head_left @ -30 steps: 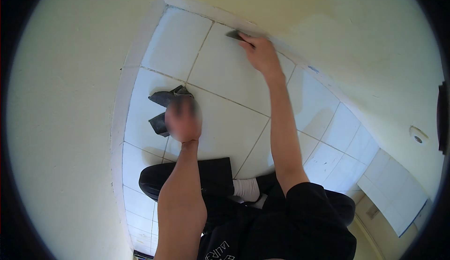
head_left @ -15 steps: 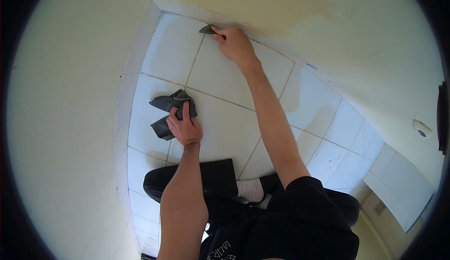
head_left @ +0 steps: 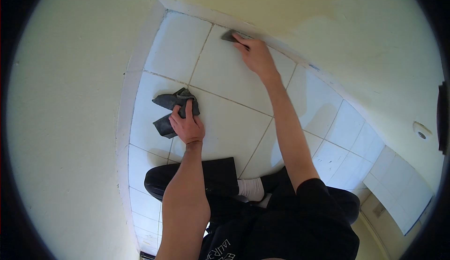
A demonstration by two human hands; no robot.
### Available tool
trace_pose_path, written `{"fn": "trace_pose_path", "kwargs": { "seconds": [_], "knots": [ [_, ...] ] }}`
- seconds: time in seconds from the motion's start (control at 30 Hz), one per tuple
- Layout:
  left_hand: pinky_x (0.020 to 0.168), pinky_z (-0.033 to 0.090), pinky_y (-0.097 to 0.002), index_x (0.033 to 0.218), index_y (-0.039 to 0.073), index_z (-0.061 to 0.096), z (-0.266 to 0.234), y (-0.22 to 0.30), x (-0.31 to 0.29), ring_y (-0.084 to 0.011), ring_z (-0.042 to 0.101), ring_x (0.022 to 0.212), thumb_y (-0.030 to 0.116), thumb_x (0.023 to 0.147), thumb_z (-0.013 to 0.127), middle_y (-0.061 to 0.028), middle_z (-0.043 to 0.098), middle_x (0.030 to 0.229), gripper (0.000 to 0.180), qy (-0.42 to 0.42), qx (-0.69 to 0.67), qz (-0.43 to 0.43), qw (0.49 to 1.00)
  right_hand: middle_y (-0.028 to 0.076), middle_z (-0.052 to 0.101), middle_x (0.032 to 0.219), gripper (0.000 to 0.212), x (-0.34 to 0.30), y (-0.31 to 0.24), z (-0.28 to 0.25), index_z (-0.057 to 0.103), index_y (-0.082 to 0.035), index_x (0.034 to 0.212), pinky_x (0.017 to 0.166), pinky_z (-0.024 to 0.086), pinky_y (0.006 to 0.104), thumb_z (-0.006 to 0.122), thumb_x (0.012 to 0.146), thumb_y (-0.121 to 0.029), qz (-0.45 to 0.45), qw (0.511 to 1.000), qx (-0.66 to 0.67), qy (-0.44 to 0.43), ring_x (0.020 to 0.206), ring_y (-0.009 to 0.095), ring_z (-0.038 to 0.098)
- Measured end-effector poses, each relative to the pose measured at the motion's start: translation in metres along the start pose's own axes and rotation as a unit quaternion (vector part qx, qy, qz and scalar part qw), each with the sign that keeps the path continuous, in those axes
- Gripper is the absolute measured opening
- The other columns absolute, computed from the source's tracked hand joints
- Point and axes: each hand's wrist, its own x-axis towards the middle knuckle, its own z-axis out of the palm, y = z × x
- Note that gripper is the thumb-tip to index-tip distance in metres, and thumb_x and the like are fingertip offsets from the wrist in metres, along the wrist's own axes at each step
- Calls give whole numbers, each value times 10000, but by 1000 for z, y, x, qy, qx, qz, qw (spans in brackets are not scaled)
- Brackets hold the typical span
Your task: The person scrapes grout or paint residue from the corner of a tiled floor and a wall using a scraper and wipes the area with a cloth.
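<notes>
On the white tiled floor (head_left: 225, 128), my left hand (head_left: 188, 128) is closed on a folded dark grey cloth (head_left: 165, 101), its fingers pressed into the folds. Parts of the cloth stick out to the left of the fingers. Farther off, my right hand (head_left: 260, 59) grips a putty knife (head_left: 228, 36) with a dark, flared blade. The blade points left, close to the foot of the far wall; whether its edge touches the tile cannot be made out. Most of its handle is hidden in my fingers, and the hand is slightly blurred.
A pale wall (head_left: 75, 119) rises at the left and another wall (head_left: 328, 35) runs along the far right; they meet at the far corner. My crossed legs in black trousers (head_left: 218, 175) and a white sock (head_left: 251, 189) are close below. A round white fitting (head_left: 422, 131) sits at right.
My right hand has moved right and slightly nearer along the wall base with the putty knife. My left hand stays on the cloth; the view has shifted a little.
</notes>
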Motion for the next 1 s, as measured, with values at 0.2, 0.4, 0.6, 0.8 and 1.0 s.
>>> {"fn": "trace_pose_path", "kwargs": {
  "seconds": [0.2, 0.4, 0.6, 0.8, 1.0],
  "knots": [
    [929, 377, -509, 1251, 188, 590, 1, 1, 2, -395, 448, 1059, 77, 759, 537, -189, 439, 1210, 507, -18, -22, -6, 1000, 225, 612, 726, 305, 30, -38, 28, 680, -192, 1201, 676, 483, 371, 649, 906, -264, -10, 999, 21, 22, 611, 308, 546],
    [938, 375, -512, 1255, 200, 589, 1, -3, 0, -397, 450, 1059, 85, 750, 549, -189, 438, 1210, 519, -23, -17, -14, 1000, 219, 590, 701, 312, -14, 13, -13, 682, -183, 1200, 667, 473, 352, 656, 903, -273, 45, 998, 30, 42, 599, 245, 526],
    [941, 372, -511, 1259, 183, 584, 1, 3, -1, -401, 447, 1059, 86, 750, 544, -194, 437, 1210, 520, -26, -29, -9, 999, 174, 694, 914, 315, -2, -3, 3, 675, -205, 1208, 800, 515, 443, 628, 910, -291, 14, 1000, 2, 22, 860, 361, 656],
    [926, 381, -492, 1254, 207, 590, 1, -1, 1, -380, 456, 1036, 83, 752, 554, -174, 446, 1207, 518, -11, -6, -3, 1000, 184, 692, 942, 312, 8, -32, 16, 676, -182, 1203, 814, 514, 443, 625, 912, -279, 45, 998, 46, -6, 890, 367, 653],
    [917, 386, -492, 1254, 213, 589, 0, 2, 3, -380, 455, 1038, 85, 753, 556, -175, 446, 1207, 519, -4, -3, 1, 1000, 247, 632, 778, 318, -16, 21, -18, 664, -173, 1234, 726, 488, 369, 632, 930, -260, 30, 998, 38, 39, 661, 311, 564]
  ]
}}
